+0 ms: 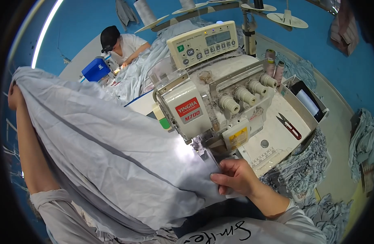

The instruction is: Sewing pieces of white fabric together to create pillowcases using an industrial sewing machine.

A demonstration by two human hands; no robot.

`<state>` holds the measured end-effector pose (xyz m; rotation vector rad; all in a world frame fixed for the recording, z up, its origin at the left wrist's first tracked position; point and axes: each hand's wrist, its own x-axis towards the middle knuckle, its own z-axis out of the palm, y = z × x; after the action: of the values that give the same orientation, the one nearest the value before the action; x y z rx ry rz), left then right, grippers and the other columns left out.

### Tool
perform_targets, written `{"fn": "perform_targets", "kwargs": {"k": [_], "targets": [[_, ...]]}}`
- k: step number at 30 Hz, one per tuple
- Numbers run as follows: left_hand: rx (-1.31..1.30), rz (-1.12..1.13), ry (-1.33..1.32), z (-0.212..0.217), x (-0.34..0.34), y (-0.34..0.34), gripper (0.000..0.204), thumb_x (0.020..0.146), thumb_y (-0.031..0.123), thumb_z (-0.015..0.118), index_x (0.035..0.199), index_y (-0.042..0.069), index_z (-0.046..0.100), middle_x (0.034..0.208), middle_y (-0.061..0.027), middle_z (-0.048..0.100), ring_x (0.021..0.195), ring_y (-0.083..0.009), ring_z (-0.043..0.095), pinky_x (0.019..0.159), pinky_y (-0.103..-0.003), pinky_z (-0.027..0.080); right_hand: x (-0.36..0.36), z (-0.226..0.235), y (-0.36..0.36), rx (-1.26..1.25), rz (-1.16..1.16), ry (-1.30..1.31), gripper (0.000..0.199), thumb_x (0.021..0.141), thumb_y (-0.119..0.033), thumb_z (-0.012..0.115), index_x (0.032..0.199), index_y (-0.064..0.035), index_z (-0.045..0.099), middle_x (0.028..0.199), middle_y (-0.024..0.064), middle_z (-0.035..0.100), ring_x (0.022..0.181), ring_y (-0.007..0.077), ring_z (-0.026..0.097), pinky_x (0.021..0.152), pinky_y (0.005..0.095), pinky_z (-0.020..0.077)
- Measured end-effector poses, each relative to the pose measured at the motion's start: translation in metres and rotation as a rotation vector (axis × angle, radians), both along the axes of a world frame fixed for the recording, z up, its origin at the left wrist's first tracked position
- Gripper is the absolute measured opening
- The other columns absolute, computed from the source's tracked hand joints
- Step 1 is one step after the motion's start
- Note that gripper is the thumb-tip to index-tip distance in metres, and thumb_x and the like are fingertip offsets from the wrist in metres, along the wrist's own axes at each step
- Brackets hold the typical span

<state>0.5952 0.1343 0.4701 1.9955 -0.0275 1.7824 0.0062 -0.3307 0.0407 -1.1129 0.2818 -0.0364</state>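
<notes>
Seaming step, likely: cloth (113,134) under sewing machine (191,91). Right hand (237,179) pinches edge, left hand (16,97) grips raised end. Next probably needs slack, straight edge.

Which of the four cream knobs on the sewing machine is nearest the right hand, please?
The leftmost and lowest knob in the row is nearest the right hand; the other three knobs step away toward the upper right.

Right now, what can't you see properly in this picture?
All in the head view:
Left hand: partly hidden by the grey cloth.
Needle: lost among small metal parts and bright glare.
Black thread cone: top cut off by the upper edge.
Co-worker: fingers too small to make out.
</notes>
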Motion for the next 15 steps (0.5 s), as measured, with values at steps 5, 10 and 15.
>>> {"fn": "perform_targets", "kwargs": {"k": [5,10,15], "targets": [[-0.051,0.111,0.005,-0.052,-0.002,0.062,0.041,0.08,0.047,0.055,0.104,0.015,0.068,0.104,-0.0079,0.066,0.097,-0.0237,0.062,0.085,-0.032,0.046,0.003,-0.006,-0.001,-0.017,-0.033,-0.049,0.017,0.081,-0.011,0.068,0.075,-0.001,0.056,0.061,0.0045,0.059,0.049,0.01,0.057,0.046,0.0217,0.0462],[0.0,-0.36,0.035,-0.13,-0.07,0.053,0.04,0.081,0.038,0.061,0.105,0.006,0.063,0.098,-0.0129,0.066,0.09,-0.0259,0.062,0.084,-0.037,0.046,0.008,0.009,0.012,-0.009,0.003,-0.079,0.016,0.082,-0.011,0.067,0.074,-0.001,0.057,0.063,0.0039,0.059,0.049,0.0094,0.055,0.045,0.021,0.0442],[0.392,-0.664,0.965,-0.372,-0.266,-0.179,0.075,0.074,0.026,0.072,0.134,0.0,0.035,0.125,-0.0195,0.049,0.109,-0.0282,0.051,0.092,-0.036,0.042,0.007,0.004,0.014,0.018,-0.165,0.01,0.019,0.085,-0.016,0.065,0.076,-0.0015,0.057,0.063,0.0021,0.059,0.048,0.0066,0.054,0.045,0.0198,0.043]]}}
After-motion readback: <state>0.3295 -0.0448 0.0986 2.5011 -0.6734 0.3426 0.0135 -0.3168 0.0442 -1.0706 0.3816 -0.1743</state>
